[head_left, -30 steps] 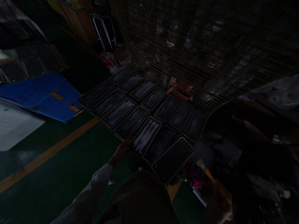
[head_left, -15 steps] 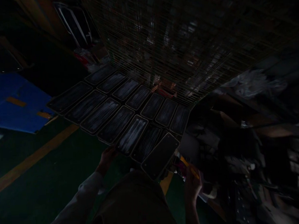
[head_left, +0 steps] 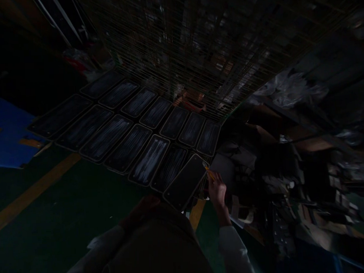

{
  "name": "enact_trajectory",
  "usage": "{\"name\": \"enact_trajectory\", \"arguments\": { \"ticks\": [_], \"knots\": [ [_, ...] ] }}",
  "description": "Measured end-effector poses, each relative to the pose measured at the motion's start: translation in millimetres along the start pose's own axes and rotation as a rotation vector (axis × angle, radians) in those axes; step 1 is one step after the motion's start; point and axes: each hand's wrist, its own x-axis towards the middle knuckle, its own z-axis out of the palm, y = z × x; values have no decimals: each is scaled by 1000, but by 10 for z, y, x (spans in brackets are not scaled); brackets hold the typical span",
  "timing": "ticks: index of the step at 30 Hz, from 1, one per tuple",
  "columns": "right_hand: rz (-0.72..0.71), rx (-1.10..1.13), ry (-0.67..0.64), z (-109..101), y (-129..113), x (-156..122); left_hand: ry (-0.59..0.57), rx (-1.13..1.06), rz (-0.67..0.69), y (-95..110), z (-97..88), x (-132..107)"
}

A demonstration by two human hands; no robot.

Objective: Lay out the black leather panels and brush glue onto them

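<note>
My right hand (head_left: 217, 187) is closed around the yellow handle of a paintbrush (head_left: 210, 172). The brush's pale tip meets the upper right corner of a plain dark rectangular panel (head_left: 186, 182), which lies at a slant at the near right of the layout. Beside it, several dark panels with rounded corners lie in two rows, and whitish streaks run along many of them, strongest on one streaked panel (head_left: 149, 160). My left hand (head_left: 149, 202) is low by the near edge of the panels, close to my body; its fingers are too dark to make out.
Behind the panels rises a wire mesh cage (head_left: 166, 44). Boxes and clear plastic wrap (head_left: 294, 89) are heaped on the right. A blue board (head_left: 7, 136) is at the left, above a green floor (head_left: 52, 198) with a yellow stripe (head_left: 36, 187).
My right hand has moved up and left, bringing the brush from beside the plain panel onto its corner. My left hand has shifted right and lower, nearer my body. The view has turned slightly.
</note>
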Motion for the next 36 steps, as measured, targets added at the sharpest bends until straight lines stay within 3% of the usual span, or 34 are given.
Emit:
{"name": "enact_trajectory", "arguments": {
  "ticks": [4,8,11,18,21,24,28,32,36],
  "knots": [
    [-15,-30,-22,9,10,84,-116,79,52,78,258,-19],
    [-37,-32,-68,63,-27,-39,-147,-26,-2,202,380,-34],
    [-56,-24,-118,136,-95,-288,-147,-128,-27,243,407,-44],
    [-177,74,-348,260,-411,-1191,-126,-206,-65,264,439,-109],
    [-181,166,-432,209,-521,-1353,-119,-209,-75,271,439,-104],
    [-121,247,-412,132,-511,-1215,-112,-228,-94,269,435,-92],
    [-52,209,-210,115,-311,-642,-49,-224,-79,263,454,-98],
    [-49,73,-74,230,-105,-42,54,-221,-64,241,486,-82],
    [-58,-44,-77,392,-64,156,131,-200,-13,204,503,-48]
  ]
}}
